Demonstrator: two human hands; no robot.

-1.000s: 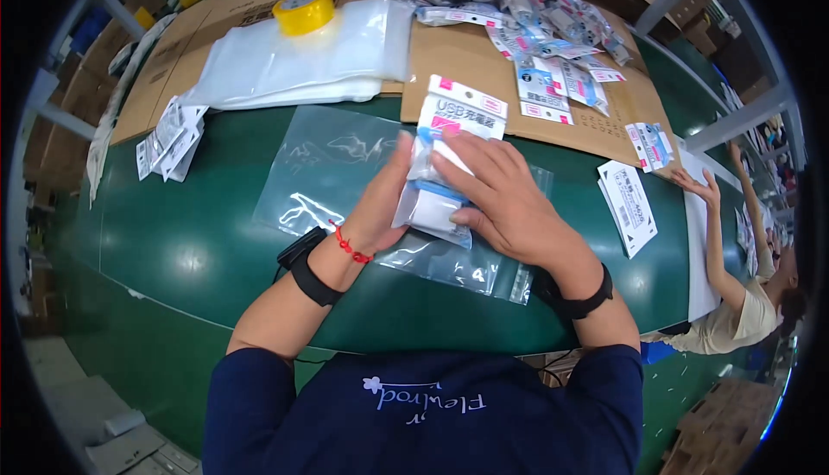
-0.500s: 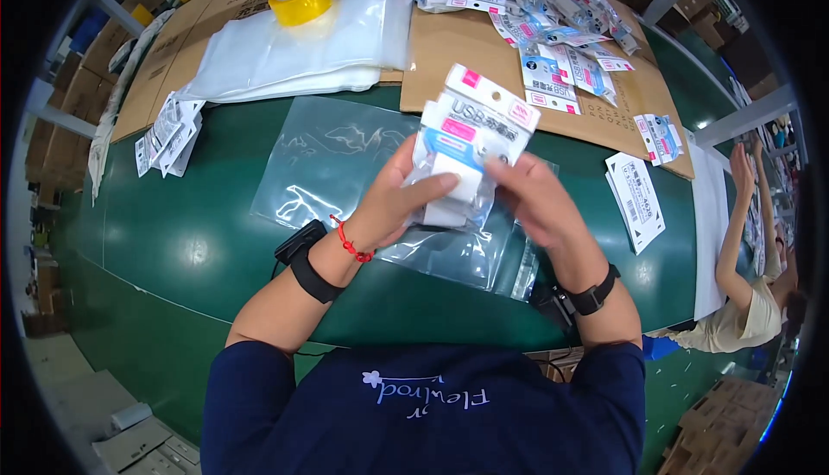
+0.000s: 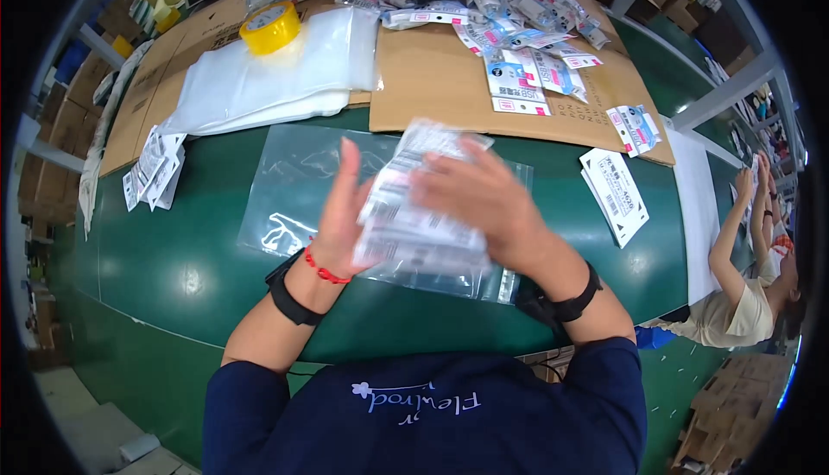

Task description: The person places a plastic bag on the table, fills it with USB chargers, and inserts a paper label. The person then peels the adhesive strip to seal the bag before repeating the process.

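Between my hands is a stack of small carded packs (image 3: 410, 194) in clear plastic, white backs with barcodes facing up, smeared by motion. The stack leans against the palm of my left hand (image 3: 341, 220), whose thumb points up and away from it; its other fingers are mostly hidden behind the packs. My right hand (image 3: 488, 203) is blurred, with its fingers reaching across the top of the stack from the right. Beneath both hands a large clear plastic bag (image 3: 285, 190) lies flat on the green table (image 3: 190, 242).
More carded packs (image 3: 518, 69) are heaped on a cardboard sheet (image 3: 423, 99) at the back. A yellow tape roll (image 3: 270, 28) rests on a pile of plastic bags (image 3: 250, 73). Label cards (image 3: 155, 168) lie left, another label stack (image 3: 615, 194) right. A co-worker (image 3: 743, 302) is at far right.
The pack stack has been turned over, from printed fronts to barcode backs. It has come lower and left in view. My left thumb has lifted off the packs.
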